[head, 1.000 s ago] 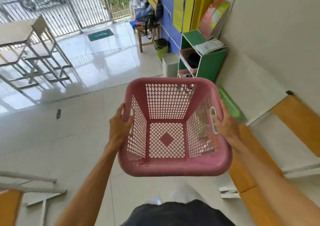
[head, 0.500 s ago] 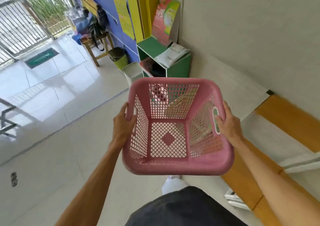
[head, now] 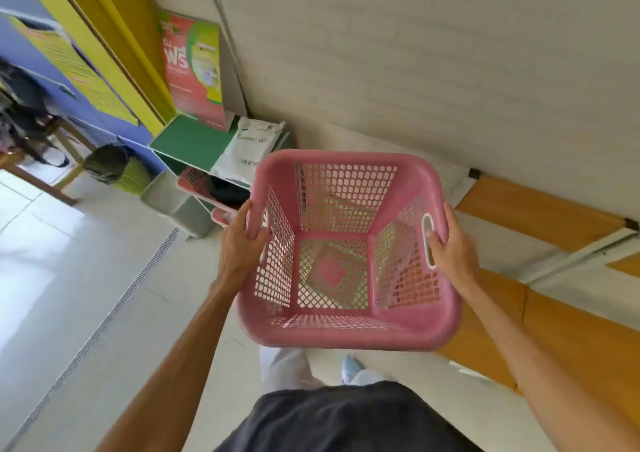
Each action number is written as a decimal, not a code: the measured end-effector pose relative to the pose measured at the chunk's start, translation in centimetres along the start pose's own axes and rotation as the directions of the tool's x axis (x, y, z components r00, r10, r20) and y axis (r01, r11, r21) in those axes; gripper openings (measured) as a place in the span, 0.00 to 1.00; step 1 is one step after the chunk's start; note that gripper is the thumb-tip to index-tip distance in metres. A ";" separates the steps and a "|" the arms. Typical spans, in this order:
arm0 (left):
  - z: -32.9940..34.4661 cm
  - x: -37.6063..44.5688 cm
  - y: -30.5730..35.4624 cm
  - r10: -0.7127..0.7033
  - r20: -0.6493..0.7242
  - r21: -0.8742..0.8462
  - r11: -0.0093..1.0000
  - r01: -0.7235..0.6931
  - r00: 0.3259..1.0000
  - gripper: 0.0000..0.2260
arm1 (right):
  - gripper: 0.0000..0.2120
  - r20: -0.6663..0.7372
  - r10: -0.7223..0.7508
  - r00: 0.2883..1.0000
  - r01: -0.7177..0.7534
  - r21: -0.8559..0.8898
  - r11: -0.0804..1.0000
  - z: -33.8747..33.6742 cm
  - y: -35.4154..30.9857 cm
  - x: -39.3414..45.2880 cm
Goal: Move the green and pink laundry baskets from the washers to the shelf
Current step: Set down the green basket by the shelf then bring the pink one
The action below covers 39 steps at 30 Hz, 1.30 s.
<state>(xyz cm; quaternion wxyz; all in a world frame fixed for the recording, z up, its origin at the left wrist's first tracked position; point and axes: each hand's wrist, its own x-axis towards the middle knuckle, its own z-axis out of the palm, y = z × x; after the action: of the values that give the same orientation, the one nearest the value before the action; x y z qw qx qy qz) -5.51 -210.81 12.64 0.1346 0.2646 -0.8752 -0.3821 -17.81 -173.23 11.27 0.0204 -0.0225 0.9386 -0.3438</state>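
- Nearest, the pink laundry basket point(head: 348, 247) is carried empty at waist height; the left hand point(head: 240, 240) wraps its left rim and the right hand point(head: 450, 247) grips its right handle slot.
- Green shows through the basket's mesh, probably the green basket below; I cannot tell.
- Just beyond the basket, the green shelf point(head: 188, 138) now looms much closer than a second ago, so set-down seems near.

Bright daylight floods in from nine o'clock, with white glare washing out the floor tiles point(head: 31, 244) there. Shadows are soft. Wide-angle distortion bends the wall point(head: 433, 71) toward the edges; everything looks slightly soft and blurred.
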 end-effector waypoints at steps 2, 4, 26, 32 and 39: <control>0.8 3.2 -0.3 0.018 0.052 0.005 1.000 -0.019 0.998 0.28 | 0.31 -0.037 0.055 0.998 -0.055 0.005 0.998 0.9 0.1 0.4; 1.3 6.6 -0.4 0.047 0.122 0.012 0.999 -0.049 0.991 0.28 | 0.31 -0.094 0.111 0.989 -0.111 0.003 0.994 2.0 -0.1 0.7; 6.9 17.3 -5.2 0.127 0.460 0.185 0.954 -0.235 0.879 0.32 | 0.29 -0.198 0.286 0.938 -0.275 0.084 0.958 10.0 -2.0 0.6; 8.9 18.3 -6.0 0.123 0.467 0.183 0.956 -0.231 0.876 0.31 | 0.29 -0.207 0.275 0.939 -0.260 0.099 0.961 11.2 -0.9 2.8; 15.0 18.4 -10.2 0.041 0.486 0.283 0.938 -0.202 0.873 0.32 | 0.36 -0.154 0.303 0.940 -0.307 0.000 0.952 17.5 5.0 4.4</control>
<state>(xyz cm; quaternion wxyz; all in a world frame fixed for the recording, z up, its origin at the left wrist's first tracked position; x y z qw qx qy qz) -23.58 -218.06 -4.43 -0.1045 0.1256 -0.9471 -0.2762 -21.44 -180.95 -5.38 0.0012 0.1492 0.9336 -0.3258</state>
